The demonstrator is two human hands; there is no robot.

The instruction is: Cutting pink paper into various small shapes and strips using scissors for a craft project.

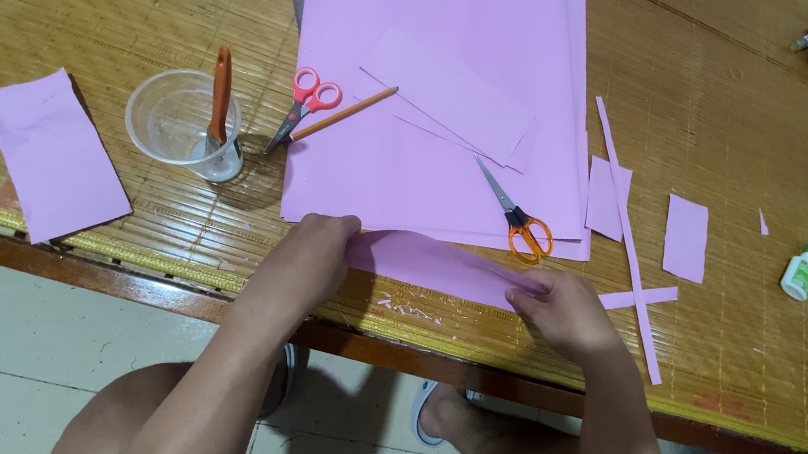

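bamboo-mat table (724, 102) bears pink sheets (442, 107), cup (178, 120), glue bottle (801, 273).

Beyond the fingers lie orange scissors (527, 231), pink scissors (307, 101), a pencil (343, 113) and a plastic cup (179, 123); a glue bottle (801, 273) stands far right.

Soft, even daylight, faint shadows beneath the hands (314, 254), sharp focus throughout.
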